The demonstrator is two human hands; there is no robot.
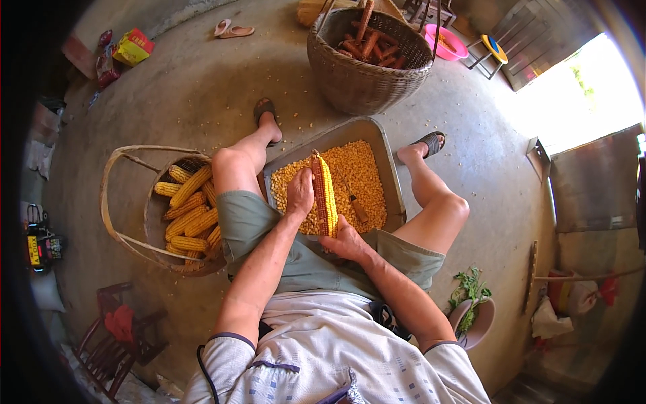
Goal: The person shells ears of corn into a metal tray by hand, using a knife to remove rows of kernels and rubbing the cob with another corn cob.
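Note:
Between my knees, a partly shelled corn cob [325,194] is held nearly upright in the picture, its left side bare and reddish, its right side still bearing yellow kernels. My left hand [301,193] holds it along the upper left side. Around its lower end is my right hand [347,240]. Beneath lies a metal basin [386,151] with loose corn kernels [353,156] in it. A wooden-handled tool with a thin metal shaft [359,209] rests on the kernels, to the right of the cob.
At my left stands a handled wicker basket [151,222] of whole corn cobs [189,217]. Beyond the basin, a large woven basket [368,83] holds stripped cobs [371,45]. A pink basin [446,43] is farther back. A tub [482,323] with green leaves stands at right, a wooden chair [111,348] lower left.

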